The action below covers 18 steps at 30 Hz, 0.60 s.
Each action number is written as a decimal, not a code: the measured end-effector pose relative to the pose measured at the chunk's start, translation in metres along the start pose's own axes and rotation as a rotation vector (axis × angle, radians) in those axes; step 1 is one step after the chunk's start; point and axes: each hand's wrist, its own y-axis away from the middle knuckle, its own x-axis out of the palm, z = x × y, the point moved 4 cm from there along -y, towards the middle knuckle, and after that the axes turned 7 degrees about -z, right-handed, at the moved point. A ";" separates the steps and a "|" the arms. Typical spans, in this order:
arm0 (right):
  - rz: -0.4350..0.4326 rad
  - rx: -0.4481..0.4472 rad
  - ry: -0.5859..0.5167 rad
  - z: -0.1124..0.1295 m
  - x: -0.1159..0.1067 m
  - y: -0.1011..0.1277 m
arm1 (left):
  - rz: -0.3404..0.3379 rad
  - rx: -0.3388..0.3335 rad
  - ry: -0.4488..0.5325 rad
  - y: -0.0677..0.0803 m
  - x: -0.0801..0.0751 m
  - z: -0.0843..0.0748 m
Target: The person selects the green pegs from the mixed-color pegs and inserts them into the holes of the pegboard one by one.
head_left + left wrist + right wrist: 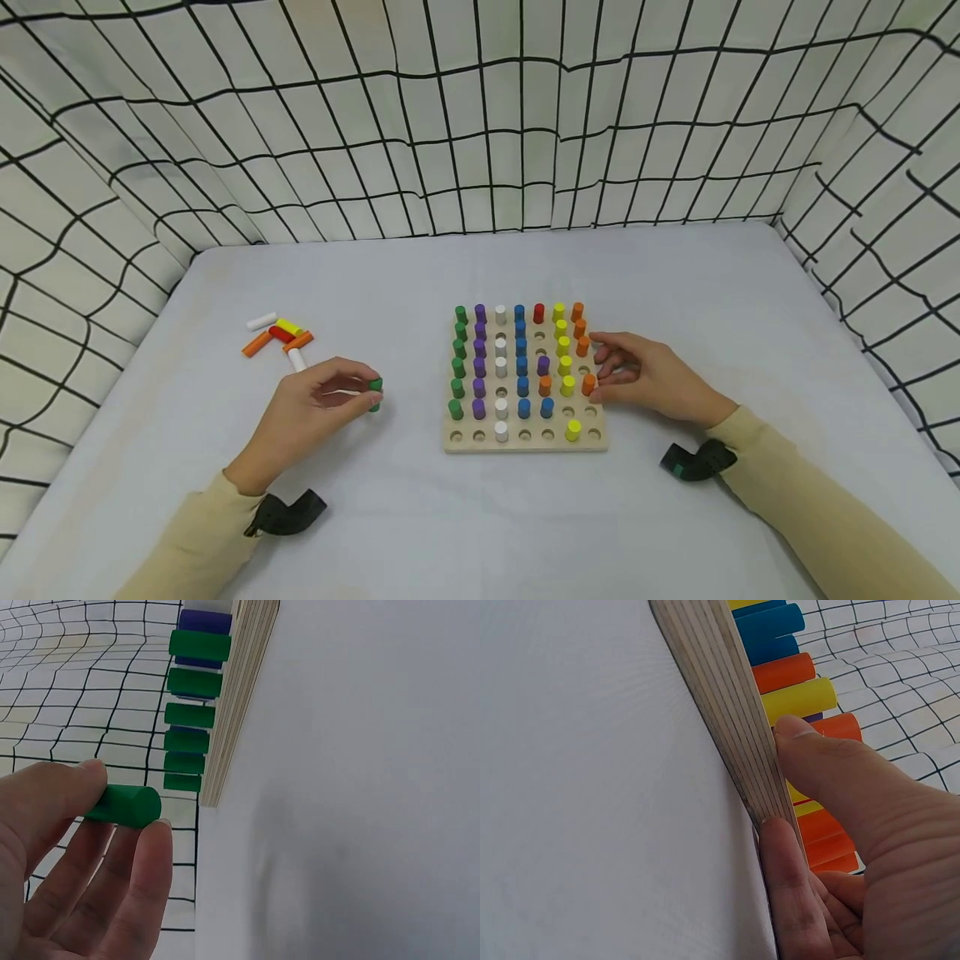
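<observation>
Pegs fill most of the wooden pegboard (525, 442) that lies between our two hands on the grey tabletop (465, 533). Our left hand (311, 412) hovers just left of the board, its thumb and fingertips pinching a green peg (375, 393) held on its side; the left wrist view shows that peg (124, 806) clamped between thumb and forefinger, close to the board's near left corner and level with the green column (193, 712). Our right hand (648, 379) rests against the board's right edge, thumb and fingers curled round the rim beside an orange peg (588, 383); from the right wrist view we see the thumb (832, 761) pressed onto the board's top face and a finger along its side (787, 900), so we judge it to be steadying the board rather than holding a peg.

As we read it, the work is well advanced: the green column nearest our left hand stands six high with one hole open at its near end, and the purple, white and blue columns are nearly as full. Several holes remain bare along the near row and in the red, yellow and orange columns toward our right hand. Beyond our left hand, well apart from the board, a small heap of loose pegs (281, 335) in white, yellow, red and orange lies waiting.
</observation>
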 end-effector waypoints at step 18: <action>0.000 0.007 -0.013 -0.001 0.001 -0.002 | 0.129 0.105 0.126 0.000 0.048 -0.017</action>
